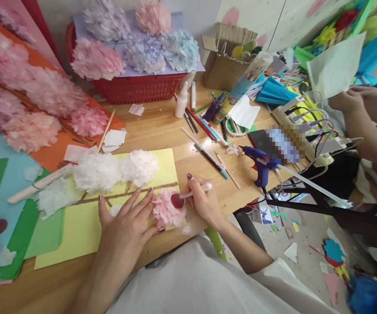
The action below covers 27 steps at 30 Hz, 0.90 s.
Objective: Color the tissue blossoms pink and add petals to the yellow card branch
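Observation:
My right hand (205, 204) grips a brush (177, 201) by its short white handle. The brush's round, dark pink head rests against a fluffy pink paper flower (166, 212) on a yellow sheet (73, 237). Spread flat on that sheet is my left hand (123, 231), with its fingertips at the flower's left edge. Above my left hand sit two white paper flowers, a larger one (96, 172) and a smaller one (140, 168). Brown branch lines (165, 186) run across the sheet. Part of another white piece shows beneath my left fingers.
A blue glue gun (259, 163) stands at the right, near a power strip (312, 146). Pens (208, 152) and a white bottle (181, 102) lie or stand beyond. A red basket (142, 89) bears paper flowers. Another person's hands (351, 104) hold pale paper.

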Each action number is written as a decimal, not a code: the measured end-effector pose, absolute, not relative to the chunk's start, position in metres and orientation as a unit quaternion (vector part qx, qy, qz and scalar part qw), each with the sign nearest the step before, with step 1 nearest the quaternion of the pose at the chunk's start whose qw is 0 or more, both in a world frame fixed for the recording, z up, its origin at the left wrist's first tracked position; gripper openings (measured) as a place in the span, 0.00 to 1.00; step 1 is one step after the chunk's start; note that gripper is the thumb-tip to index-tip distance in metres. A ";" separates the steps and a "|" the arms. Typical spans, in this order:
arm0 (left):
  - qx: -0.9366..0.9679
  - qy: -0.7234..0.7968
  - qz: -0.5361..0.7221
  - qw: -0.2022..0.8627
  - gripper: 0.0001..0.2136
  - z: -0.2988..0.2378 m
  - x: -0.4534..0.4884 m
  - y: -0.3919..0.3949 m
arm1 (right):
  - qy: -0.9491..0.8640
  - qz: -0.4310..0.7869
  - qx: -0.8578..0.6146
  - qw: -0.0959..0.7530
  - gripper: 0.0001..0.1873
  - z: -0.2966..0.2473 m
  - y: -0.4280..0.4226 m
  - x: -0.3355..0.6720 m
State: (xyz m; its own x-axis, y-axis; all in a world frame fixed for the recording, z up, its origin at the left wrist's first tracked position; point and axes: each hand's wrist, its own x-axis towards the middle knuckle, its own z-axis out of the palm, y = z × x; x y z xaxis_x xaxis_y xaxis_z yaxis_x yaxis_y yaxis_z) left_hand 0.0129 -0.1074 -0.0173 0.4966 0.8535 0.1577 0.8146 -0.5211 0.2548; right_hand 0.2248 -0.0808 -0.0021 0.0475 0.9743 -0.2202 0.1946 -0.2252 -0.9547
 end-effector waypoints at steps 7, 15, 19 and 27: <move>0.862 0.485 0.130 0.072 0.11 -0.020 0.011 -0.107 | -0.467 0.498 -0.616 0.393 0.29 -0.003 -0.074 0.223; 0.861 0.487 0.122 0.083 0.11 -0.020 0.008 -0.106 | -0.490 0.511 -0.607 0.361 0.26 0.006 -0.062 0.228; 0.866 0.480 0.111 0.082 0.14 -0.022 0.007 -0.106 | -0.463 0.535 -0.606 0.363 0.25 0.010 -0.069 0.229; 0.854 0.503 0.112 0.076 0.12 -0.013 0.018 -0.111 | -0.474 0.570 -0.567 0.359 0.24 0.006 -0.096 0.229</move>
State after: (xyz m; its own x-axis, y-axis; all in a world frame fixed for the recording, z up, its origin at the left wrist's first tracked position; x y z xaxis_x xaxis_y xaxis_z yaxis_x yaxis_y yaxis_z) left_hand 0.0176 -0.1115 -0.0129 0.4689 0.8758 0.1143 0.8418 -0.4823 0.2424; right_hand 0.2289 -0.0959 0.0058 -0.0995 0.9470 -0.3055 0.1274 -0.2924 -0.9478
